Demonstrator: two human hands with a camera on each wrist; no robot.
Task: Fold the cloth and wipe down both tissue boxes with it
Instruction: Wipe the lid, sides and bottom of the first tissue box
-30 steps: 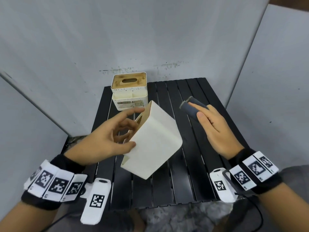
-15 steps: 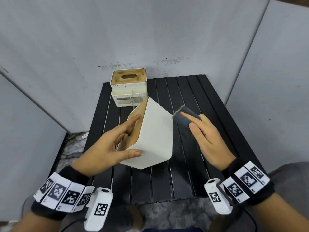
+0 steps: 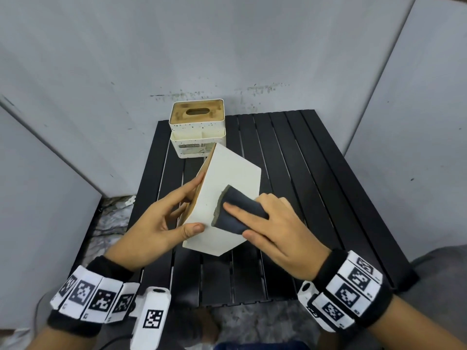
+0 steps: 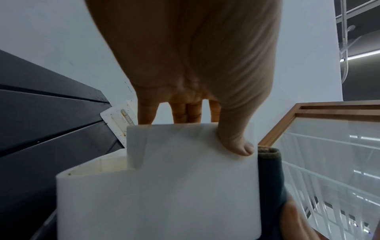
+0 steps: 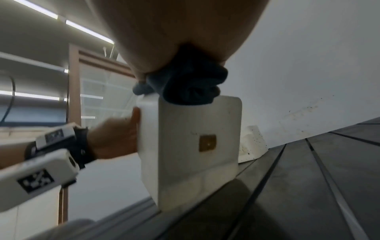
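Pinched rigid, light-looking white box (image 3: 228, 195) at its near-left corner with left hand (image 3: 156, 223); pressed soft folded cloth (image 3: 238, 213) under curled right hand (image 3: 283, 231).

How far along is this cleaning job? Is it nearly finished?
About midway, I'd guess. The cloth is already folded into a pad. The left hand holds the plain box tilted while the right hand presses the cloth on its side. The speckled box at the back waits untouched; whether it was wiped I cannot tell.
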